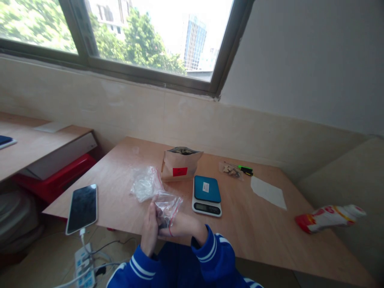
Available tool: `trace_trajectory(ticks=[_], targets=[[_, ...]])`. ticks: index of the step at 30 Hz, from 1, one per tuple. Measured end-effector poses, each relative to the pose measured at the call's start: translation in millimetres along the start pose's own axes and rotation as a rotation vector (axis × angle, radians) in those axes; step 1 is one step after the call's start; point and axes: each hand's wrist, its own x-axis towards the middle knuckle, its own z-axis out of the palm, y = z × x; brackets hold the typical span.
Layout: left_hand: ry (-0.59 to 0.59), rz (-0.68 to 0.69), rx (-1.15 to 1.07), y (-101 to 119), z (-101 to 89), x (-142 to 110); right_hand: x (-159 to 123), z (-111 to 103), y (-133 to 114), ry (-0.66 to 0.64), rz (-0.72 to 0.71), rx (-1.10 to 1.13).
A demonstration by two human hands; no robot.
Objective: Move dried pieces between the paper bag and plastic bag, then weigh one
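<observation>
Two hands at a clear bag (169, 204), near the table's (249, 232) front edge

Left hand (150, 225): clamped on the bag's side. Right hand (181, 225): fingers behind or inside the plastic, grip impossible to tell. From the bag: plastic pile (144, 186) at ten o'clock, paper pouch (192, 165) at one, scale (207, 190) near three.

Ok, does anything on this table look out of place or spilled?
The phone does: its lower end appears to stick out past the front edge of the table, with a charging cable plugged in and hanging down, so it looks precariously placed. I see no spill.
</observation>
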Motion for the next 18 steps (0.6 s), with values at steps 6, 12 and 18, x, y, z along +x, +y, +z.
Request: trace_trajectory(ticks=[6, 12, 18], targets=[[0.027, 0.005, 0.005, -1.4, -0.2, 0.8, 0.6, 4.0, -4.7, 0.077, -0.064, 0.101], [-0.005, -0.055, -0.123, 13.5, -2.3, 2.1, -3.2, -4.6, 1.4, 0.185, 0.036, 0.151], [-0.028, -0.236, -0.246, 27.3, -5.0, 1.8, -8.2, -12.6, 12.4, 0.372, 0.111, 0.443]])
